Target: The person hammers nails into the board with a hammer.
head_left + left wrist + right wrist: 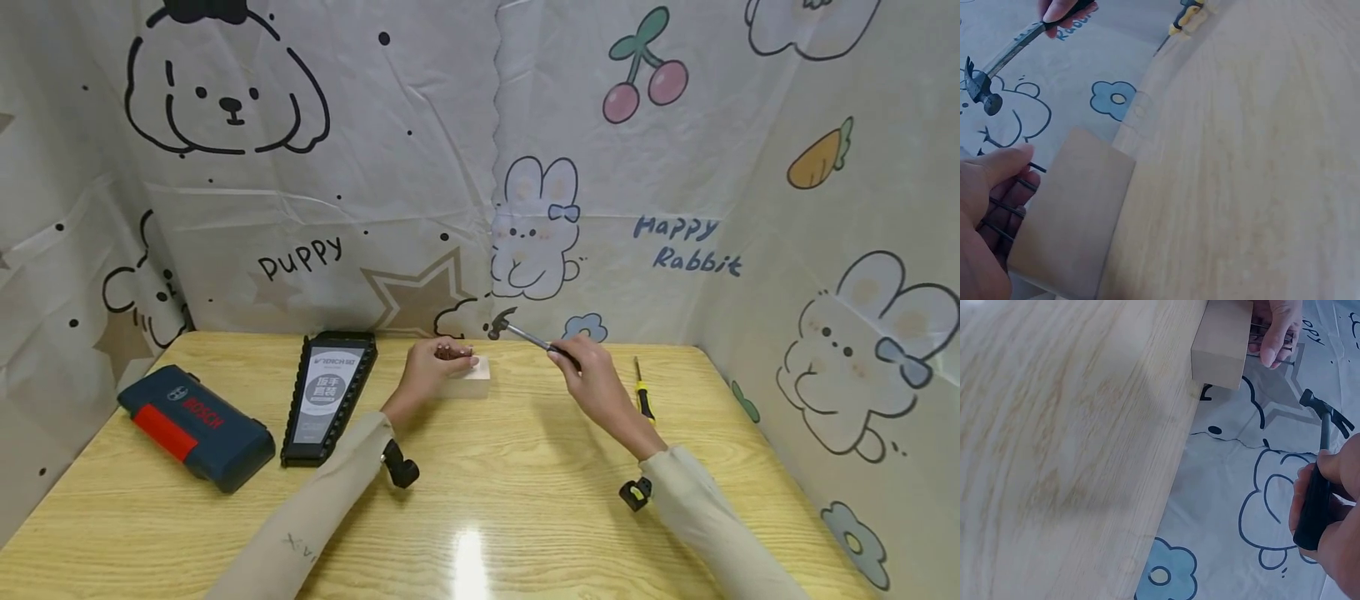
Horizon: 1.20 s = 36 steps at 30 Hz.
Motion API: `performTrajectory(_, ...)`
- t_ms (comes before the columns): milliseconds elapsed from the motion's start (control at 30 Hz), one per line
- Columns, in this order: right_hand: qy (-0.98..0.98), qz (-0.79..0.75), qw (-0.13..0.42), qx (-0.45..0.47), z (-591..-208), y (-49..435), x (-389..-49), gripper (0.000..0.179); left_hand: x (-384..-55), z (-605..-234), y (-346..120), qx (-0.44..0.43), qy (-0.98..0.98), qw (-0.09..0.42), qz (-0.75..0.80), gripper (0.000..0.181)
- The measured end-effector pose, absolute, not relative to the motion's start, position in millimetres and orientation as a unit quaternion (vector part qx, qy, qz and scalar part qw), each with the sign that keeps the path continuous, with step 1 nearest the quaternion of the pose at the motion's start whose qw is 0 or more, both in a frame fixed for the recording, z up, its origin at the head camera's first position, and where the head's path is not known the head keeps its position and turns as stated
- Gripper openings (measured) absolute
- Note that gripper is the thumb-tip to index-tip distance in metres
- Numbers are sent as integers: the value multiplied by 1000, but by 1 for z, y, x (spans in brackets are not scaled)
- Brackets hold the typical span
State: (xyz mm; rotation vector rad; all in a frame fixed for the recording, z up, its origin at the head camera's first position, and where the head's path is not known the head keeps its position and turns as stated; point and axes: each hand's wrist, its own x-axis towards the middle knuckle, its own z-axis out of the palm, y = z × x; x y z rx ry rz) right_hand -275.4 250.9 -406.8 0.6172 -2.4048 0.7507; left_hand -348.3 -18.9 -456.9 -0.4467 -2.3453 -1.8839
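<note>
A pale wooden block (pixel 471 385) stands on the table, with several nails (pixel 1007 207) upright in its top. My left hand (pixel 433 367) is at the block's top among the nails, thumb and finger pinching the one nearest the block's right end. Its fingers partly hide the others. My right hand (pixel 592 377) grips a claw hammer (pixel 528 335) by its black handle, holding it in the air to the right of the block. The hammer's dark head (pixel 1325 409) is apart from the nails.
On the left of the wooden table (pixel 525 517) lie a blue and red Bosch case (pixel 197 425) and a black wrench-set case (pixel 328 398). A yellow and black screwdriver (pixel 642 392) lies behind my right forearm. Printed cloth (pixel 420 208) hangs around the table.
</note>
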Motion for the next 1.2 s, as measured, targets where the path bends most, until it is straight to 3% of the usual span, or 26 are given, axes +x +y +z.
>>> performTrajectory(500, -887, 262, 283, 254, -406, 237, -275, 9, -353, -461, -26, -170, -769, 27, -615, 17)
performTrajectory(767, -898, 248, 263, 250, -404, 231, -275, 12, -355, -462, -27, -170, -769, 25, -616, 19)
performTrajectory(1067, -860, 250, 358, 266, -394, 222, -272, 12, -352, -459, -26, -170, -779, 24, -603, 18)
performTrajectory(1200, -889, 217, 306, 264, -399, 220, -269, 10, -353, -458, -25, -166, -783, 29, -599, 16)
